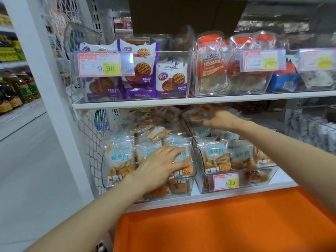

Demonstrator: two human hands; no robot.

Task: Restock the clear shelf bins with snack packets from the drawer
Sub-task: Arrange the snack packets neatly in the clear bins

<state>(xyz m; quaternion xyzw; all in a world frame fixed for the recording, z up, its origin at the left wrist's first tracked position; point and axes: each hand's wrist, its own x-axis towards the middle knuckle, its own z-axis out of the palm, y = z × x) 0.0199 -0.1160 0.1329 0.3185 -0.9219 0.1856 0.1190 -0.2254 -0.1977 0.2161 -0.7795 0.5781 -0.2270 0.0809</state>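
- The left hand is laid flat on the snack packets in the left bin on the lower shelf. Its fingers are straight and spread, and they press on the front packets without gripping any.
- On these packets, blue Chinese characters are printed on a white label, and big white letters "CRI" are seen lower down. The rest of the word is hidden.
- The right hand is reached deep over the right bin, just under the upper shelf. A blurred packet is pinched between its thumb and curled fingers, above the back of that bin.
- A price tag marked "8.80" is fixed on the front of the right bin, which is filled with the same packets.
- On the upper shelf, purple biscuit packets are kept in a clear bin with a tag reading "9.90".
- Beside them, orange-red packets are stored. Their tag cannot be read clearly.
- An orange surface is seen below the lower shelf.
- Oil bottles are lined up far at the left.
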